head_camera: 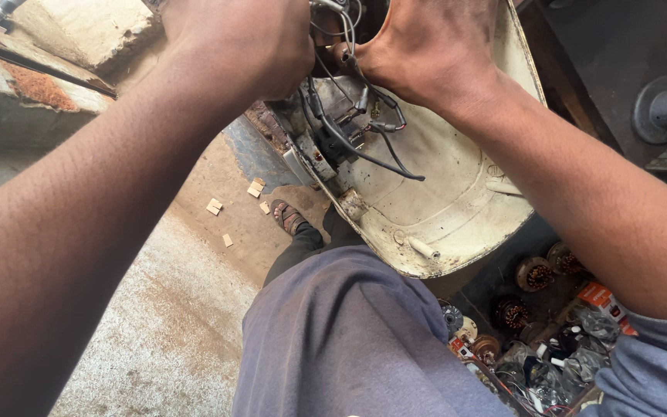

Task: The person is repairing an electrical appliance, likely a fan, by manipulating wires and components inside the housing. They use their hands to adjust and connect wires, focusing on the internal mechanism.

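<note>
Fingers of both hands are hidden at the top frame edge; cannot tell whether they pinch the wires (349, 46) or lie spread. Left hand (233, 46) sits at the wire bundle, right hand (426, 46) presses on the shell (457, 201). Shell: cream, dished plastic cover, grimy, rim chipped, propped above the lap (349, 340). Black and grey wires run to a dark switch block (333, 143) near its edge. Judgement: shell light, stiff, brittle at the rim, so hold by the broad wall; wires limp, joints fragile. Coils (534, 274) lie below.
</note>
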